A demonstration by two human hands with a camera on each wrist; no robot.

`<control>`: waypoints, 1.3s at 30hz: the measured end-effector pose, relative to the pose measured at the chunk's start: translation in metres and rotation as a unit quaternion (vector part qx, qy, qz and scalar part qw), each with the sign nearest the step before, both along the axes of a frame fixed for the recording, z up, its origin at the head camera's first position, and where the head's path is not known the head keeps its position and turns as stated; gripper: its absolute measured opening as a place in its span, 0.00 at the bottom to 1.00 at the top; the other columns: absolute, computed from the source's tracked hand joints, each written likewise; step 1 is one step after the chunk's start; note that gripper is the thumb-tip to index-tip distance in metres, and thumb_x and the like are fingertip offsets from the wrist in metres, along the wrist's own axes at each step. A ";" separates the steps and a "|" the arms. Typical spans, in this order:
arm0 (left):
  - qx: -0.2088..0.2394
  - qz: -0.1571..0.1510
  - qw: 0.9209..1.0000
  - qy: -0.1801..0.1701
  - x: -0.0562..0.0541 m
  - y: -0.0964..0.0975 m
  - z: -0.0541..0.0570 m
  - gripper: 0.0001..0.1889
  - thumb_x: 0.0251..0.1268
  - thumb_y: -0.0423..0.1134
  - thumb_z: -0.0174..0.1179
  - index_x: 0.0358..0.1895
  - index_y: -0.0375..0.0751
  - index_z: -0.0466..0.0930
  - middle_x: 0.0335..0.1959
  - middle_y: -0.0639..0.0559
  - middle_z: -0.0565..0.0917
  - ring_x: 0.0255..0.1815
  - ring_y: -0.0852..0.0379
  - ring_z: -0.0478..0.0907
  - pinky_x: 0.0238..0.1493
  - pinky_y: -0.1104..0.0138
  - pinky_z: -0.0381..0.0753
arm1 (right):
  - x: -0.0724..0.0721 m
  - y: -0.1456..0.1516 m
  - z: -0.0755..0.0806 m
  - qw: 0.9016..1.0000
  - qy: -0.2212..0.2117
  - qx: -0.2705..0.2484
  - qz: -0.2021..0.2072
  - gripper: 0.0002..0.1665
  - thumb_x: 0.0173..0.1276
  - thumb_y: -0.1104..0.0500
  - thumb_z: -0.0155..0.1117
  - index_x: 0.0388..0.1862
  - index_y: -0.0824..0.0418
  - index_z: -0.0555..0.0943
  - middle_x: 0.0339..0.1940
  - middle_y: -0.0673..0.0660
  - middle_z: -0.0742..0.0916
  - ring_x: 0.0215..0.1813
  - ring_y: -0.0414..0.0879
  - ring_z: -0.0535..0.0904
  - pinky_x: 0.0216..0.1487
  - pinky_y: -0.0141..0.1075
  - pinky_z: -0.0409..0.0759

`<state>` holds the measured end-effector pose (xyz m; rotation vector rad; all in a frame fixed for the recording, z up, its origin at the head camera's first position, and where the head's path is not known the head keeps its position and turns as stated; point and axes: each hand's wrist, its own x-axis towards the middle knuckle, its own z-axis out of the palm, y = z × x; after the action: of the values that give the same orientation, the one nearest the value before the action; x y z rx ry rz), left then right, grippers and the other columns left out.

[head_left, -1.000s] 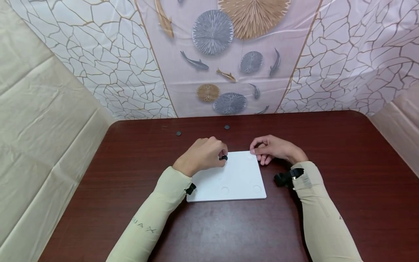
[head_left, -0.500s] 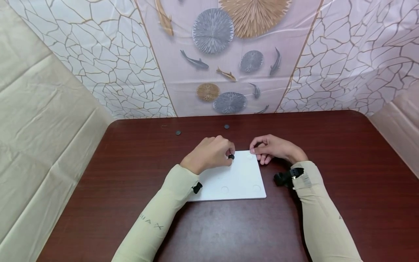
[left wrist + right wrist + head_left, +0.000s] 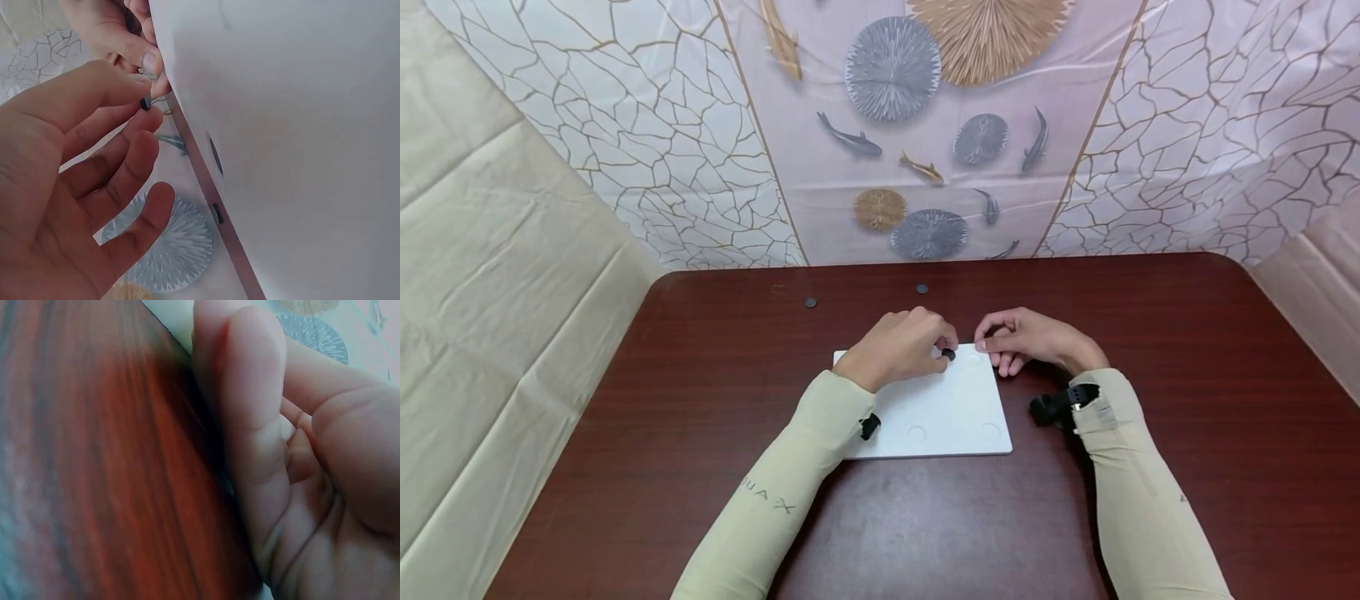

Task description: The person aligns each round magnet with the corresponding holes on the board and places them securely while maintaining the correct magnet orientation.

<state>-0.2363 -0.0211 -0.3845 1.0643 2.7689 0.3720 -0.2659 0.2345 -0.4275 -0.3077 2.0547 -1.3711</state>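
Left hand pinches the disc over the board; prob light, hard, kinda slick, so grab its rim. Right hand pinches the board's far-right corner.

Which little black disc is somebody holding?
The black disc pinched in the left hand; two other dark discs lie beyond the white board, untouched.

Reddish-brown table, patterned backdrop behind, beige cloth at left
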 end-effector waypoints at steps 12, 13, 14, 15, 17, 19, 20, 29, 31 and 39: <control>0.006 -0.002 1.000 -0.015 -0.001 0.020 -0.006 0.11 0.73 0.39 0.67 0.54 0.51 0.91 0.48 0.61 0.88 0.46 0.64 0.83 0.43 0.67 0.83 | -0.002 0.000 -0.003 1.000 0.005 -0.001 0.005 0.15 0.78 0.62 0.65 0.55 0.72 0.78 0.24 0.55 0.85 0.26 0.45 0.85 0.29 0.34 0.85; 0.004 -0.002 1.000 -0.016 -0.001 0.021 -0.006 0.10 0.73 0.40 0.67 0.54 0.51 0.91 0.47 0.61 0.88 0.46 0.64 0.84 0.44 0.67 0.83 | -0.002 0.000 -0.004 1.000 0.005 -0.001 0.006 0.14 0.78 0.62 0.65 0.55 0.72 0.78 0.25 0.55 0.85 0.26 0.45 0.85 0.29 0.34 0.85; 0.002 -0.002 1.000 -0.016 -0.001 0.022 -0.006 0.10 0.74 0.40 0.68 0.54 0.51 0.91 0.47 0.61 0.88 0.45 0.64 0.83 0.44 0.67 0.83 | -0.002 0.000 -0.003 1.000 0.005 -0.002 0.007 0.14 0.79 0.62 0.64 0.55 0.72 0.78 0.25 0.54 0.85 0.27 0.45 0.86 0.29 0.34 0.85; 0.001 -0.002 1.000 -0.018 -0.001 0.024 -0.006 0.11 0.74 0.40 0.68 0.55 0.51 0.90 0.47 0.60 0.88 0.45 0.64 0.84 0.44 0.67 0.83 | -0.002 0.000 -0.004 1.000 0.007 -0.003 0.009 0.14 0.79 0.63 0.64 0.55 0.72 0.78 0.25 0.54 0.85 0.27 0.45 0.86 0.29 0.34 0.85; 0.002 -0.002 1.000 -0.019 0.000 0.026 -0.005 0.11 0.73 0.40 0.68 0.55 0.52 0.90 0.45 0.61 0.88 0.43 0.64 0.83 0.43 0.67 0.82 | -0.002 0.001 -0.003 1.000 0.010 -0.005 0.014 0.13 0.79 0.63 0.63 0.55 0.72 0.78 0.26 0.55 0.85 0.27 0.45 0.86 0.29 0.34 0.85; 0.008 -0.003 1.000 -0.018 0.000 0.027 -0.005 0.12 0.73 0.40 0.68 0.56 0.52 0.90 0.43 0.61 0.88 0.40 0.65 0.82 0.40 0.68 0.81 | -0.001 0.001 -0.003 1.000 0.011 -0.008 0.015 0.13 0.79 0.64 0.62 0.56 0.72 0.77 0.26 0.55 0.85 0.27 0.45 0.86 0.29 0.34 0.85; 0.010 -0.004 1.000 -0.018 -0.001 0.028 -0.005 0.12 0.73 0.40 0.69 0.56 0.53 0.90 0.42 0.61 0.88 0.39 0.65 0.82 0.39 0.68 0.81 | -0.001 0.001 -0.002 1.000 0.012 -0.009 0.017 0.13 0.79 0.64 0.61 0.56 0.72 0.77 0.26 0.55 0.85 0.27 0.45 0.86 0.29 0.34 0.85; 0.026 -0.010 1.000 -0.007 -0.004 0.035 -0.006 0.11 0.70 0.37 0.69 0.52 0.52 0.90 0.39 0.60 0.86 0.35 0.63 0.81 0.37 0.69 0.79 | 0.001 0.003 0.000 1.000 0.005 -0.011 0.009 0.12 0.78 0.64 0.64 0.54 0.70 0.78 0.27 0.55 0.86 0.27 0.44 0.86 0.29 0.34 0.86; 0.031 -0.011 0.999 -0.007 -0.005 0.036 -0.006 0.11 0.70 0.35 0.69 0.52 0.50 0.89 0.39 0.59 0.86 0.35 0.63 0.81 0.37 0.70 0.79 | 0.001 0.003 0.000 1.000 0.008 -0.011 0.009 0.11 0.78 0.63 0.64 0.53 0.70 0.79 0.27 0.55 0.86 0.27 0.44 0.86 0.29 0.34 0.85; 0.045 -0.009 0.999 -0.028 -0.004 0.040 -0.007 0.12 0.71 0.29 0.65 0.52 0.44 0.89 0.40 0.55 0.87 0.35 0.62 0.81 0.38 0.73 0.78 | 0.000 0.003 -0.003 1.000 0.007 -0.016 0.016 0.07 0.78 0.67 0.59 0.50 0.70 0.78 0.24 0.55 0.85 0.26 0.45 0.86 0.28 0.33 0.85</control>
<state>-0.2404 0.0184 -0.3920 1.0797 2.7151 0.5218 -0.2657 0.2374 -0.4300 -0.3630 2.0327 -1.3871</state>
